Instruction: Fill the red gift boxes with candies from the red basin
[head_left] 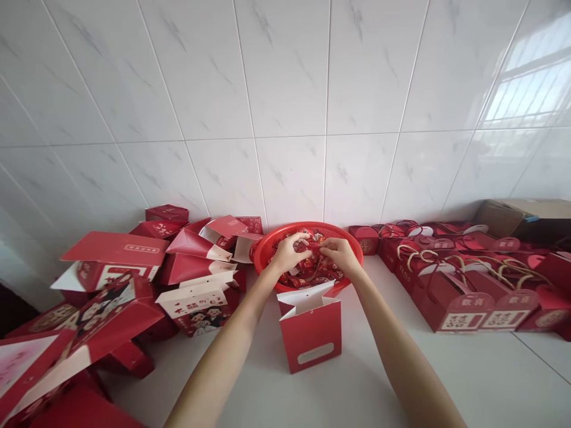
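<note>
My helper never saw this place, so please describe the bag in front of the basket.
Below the tiled wall, find the round red basket. Just in front of it, on the pale counter, stands an open red bag with a white inside. Unlike the left heap and the right-hand rows of boxes, it stands alone, with a pale rounded strip low on its front.

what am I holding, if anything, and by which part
It can't be told: your left hand and right hand are over the red basket, and anything pinched blends in.
</note>
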`<action>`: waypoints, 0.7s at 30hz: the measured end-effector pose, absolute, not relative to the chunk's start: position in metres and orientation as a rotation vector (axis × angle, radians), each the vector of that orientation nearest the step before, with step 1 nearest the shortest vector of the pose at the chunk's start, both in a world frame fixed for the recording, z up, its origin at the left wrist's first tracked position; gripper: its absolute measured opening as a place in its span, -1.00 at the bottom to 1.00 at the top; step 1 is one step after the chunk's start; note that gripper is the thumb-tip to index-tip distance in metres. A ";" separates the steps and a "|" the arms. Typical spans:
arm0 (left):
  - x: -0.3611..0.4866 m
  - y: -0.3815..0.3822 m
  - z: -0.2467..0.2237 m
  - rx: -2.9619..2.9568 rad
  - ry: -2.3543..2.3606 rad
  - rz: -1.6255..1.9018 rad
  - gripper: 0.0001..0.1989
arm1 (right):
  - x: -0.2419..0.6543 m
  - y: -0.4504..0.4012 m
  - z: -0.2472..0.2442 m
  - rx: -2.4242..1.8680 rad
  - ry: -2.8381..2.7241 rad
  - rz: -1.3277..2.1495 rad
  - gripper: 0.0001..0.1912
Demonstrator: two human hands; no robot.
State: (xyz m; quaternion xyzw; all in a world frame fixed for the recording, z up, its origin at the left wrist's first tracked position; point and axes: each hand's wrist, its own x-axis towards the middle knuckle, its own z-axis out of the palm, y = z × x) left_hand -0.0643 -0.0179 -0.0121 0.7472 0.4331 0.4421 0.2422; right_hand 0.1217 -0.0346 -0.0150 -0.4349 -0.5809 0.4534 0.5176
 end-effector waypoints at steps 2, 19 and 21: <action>-0.065 -0.017 -0.012 2.055 1.227 1.182 -0.56 | 0.122 -0.032 -0.016 -0.995 -1.265 1.021 -0.89; -0.067 -0.021 -0.013 2.136 1.317 0.398 -0.74 | 0.143 -0.031 0.011 -0.451 -0.867 0.905 -0.80; -0.067 -0.021 -0.013 2.113 1.318 0.359 -0.72 | 0.155 -0.023 0.017 -0.514 -0.856 0.930 -0.81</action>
